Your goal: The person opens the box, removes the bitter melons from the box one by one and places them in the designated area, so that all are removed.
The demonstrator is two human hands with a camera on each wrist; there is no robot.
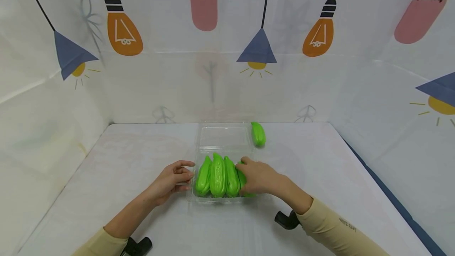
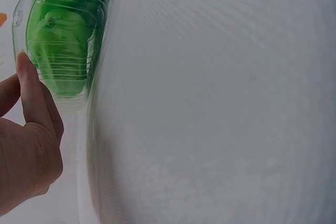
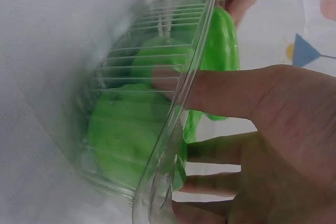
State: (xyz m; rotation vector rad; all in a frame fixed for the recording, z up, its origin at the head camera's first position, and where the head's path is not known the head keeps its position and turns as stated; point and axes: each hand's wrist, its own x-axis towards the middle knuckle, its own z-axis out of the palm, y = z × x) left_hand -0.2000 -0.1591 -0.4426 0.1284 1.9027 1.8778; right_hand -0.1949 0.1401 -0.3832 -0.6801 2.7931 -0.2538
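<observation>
In the head view a clear plastic clamshell box (image 1: 227, 200) lies on the table, its lid (image 1: 224, 137) folded back away from me. Several plump, tapered green toy vegetables (image 1: 218, 177) lie side by side in it, their narrow ends pointing away. My right hand (image 1: 261, 177) grips the rightmost green vegetable (image 3: 126, 135); its thumb (image 3: 220, 93) reaches over the front rim into the box. Much of that vegetable is hidden by the hand. At the box's left edge, my left hand (image 1: 170, 181) touches the rim with loosely bent fingers, one fingertip (image 2: 22, 59) right on the plastic.
One more green vegetable (image 1: 258, 134) lies on the white table (image 1: 142, 145), just right of the lid. Pale cloth walls (image 1: 160, 82) printed with lamps and bulbs stand at the back and both sides. Black wrist-camera mounts (image 1: 287, 220) stick out beneath the forearms.
</observation>
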